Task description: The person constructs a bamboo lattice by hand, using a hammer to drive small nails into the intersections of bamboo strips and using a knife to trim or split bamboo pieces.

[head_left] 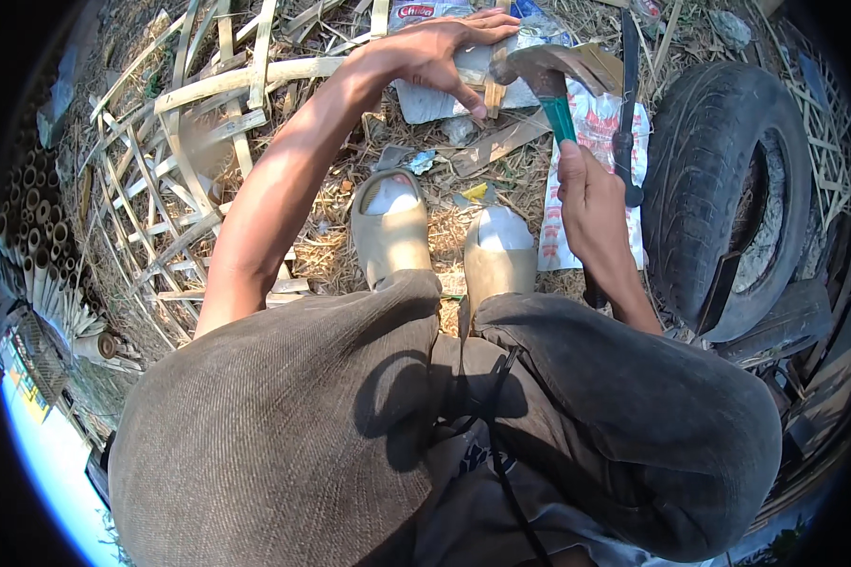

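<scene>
The fingers of the left hand (442,52) are spread wide, with the thumb reaching apart from the others, around a short upright-looking bamboo piece (494,93); whether they press on this piece or only stand beside it, I cannot tell. The fingers of the right hand (591,194) are closed around the green handle of a hammer (556,111), whose metal head is just beside the bamboo piece, very near to the left hand. For good work here, in my judgement, the left thumb and fingertips should be kept out of the line of the head, the piece should be steadied from its side, and the blow should be short and straight, with a relaxed wrist. Under the piece there lies a pale plastic sheet (424,102), and just below it a flat wooden strip (501,145). Beside the right hand is a dark long tool (626,123), lying partly over a red-and-white sheet (556,231); its handle could disturb the swing. Farther out, an open bamboo lattice (172,159) spreads on the left, and a worn tyre (695,165) leans on the right.
</scene>
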`<state>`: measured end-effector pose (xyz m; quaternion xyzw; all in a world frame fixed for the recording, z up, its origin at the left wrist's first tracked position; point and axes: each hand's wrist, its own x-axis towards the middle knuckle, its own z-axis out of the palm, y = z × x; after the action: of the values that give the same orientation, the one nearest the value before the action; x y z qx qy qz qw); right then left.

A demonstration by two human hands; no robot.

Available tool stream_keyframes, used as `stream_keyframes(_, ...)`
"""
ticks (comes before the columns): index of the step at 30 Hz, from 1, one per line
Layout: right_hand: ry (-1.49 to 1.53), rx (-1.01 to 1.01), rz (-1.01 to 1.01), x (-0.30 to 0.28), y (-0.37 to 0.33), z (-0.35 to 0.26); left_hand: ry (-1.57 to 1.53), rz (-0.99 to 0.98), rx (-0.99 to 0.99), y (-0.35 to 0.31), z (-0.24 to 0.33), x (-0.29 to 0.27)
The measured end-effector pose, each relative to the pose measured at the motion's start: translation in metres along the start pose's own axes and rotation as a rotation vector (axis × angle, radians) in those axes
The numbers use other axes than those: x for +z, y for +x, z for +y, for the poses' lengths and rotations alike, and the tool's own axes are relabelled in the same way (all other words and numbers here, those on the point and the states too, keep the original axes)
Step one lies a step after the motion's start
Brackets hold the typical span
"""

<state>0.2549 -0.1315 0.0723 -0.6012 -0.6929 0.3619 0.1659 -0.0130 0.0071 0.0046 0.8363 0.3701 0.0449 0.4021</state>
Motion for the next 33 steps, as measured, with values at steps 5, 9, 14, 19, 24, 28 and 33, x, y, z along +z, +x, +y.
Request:
stream_keyframes(5, 0.129, -0.089, 0.233, 0.009, -0.01, 0.003, -0.082, -0.01, 0.055, 0.002, 0.005, 0.003)
stream_keyframes(9, 0.04, 0.118, -0.063, 0.018, -0.013, 0.017, -0.17, 0.129, 0.064, -0.016, 0.02, 0.0)
stream_keyframes(14, 0.298, 0.222, 0.098, 0.018, -0.03, 0.027, 0.352, 0.432, -0.069, -0.056, 0.035, 0.004)
stream_keyframes(19, 0.565, 0.542, 0.134, 0.012, -0.037, 0.052, 0.471, 0.374, -0.355, -0.105, 0.042, 0.007)
stream_keyframes(24, 0.409, 0.448, 0.249, 0.02, -0.045, 0.08, 0.466, 0.422, -0.304, -0.112, 0.077, 0.013)
stream_keyframes(28, 0.22, 0.351, 0.289, 0.016, -0.041, 0.061, 0.606, 0.276, -0.449, -0.12, 0.047, 0.019)
stream_keyframes(33, 0.187, 0.399, 0.351, 0.001, -0.04, 0.045, 0.618, 0.277, -0.365, -0.121, 0.057, 0.043)
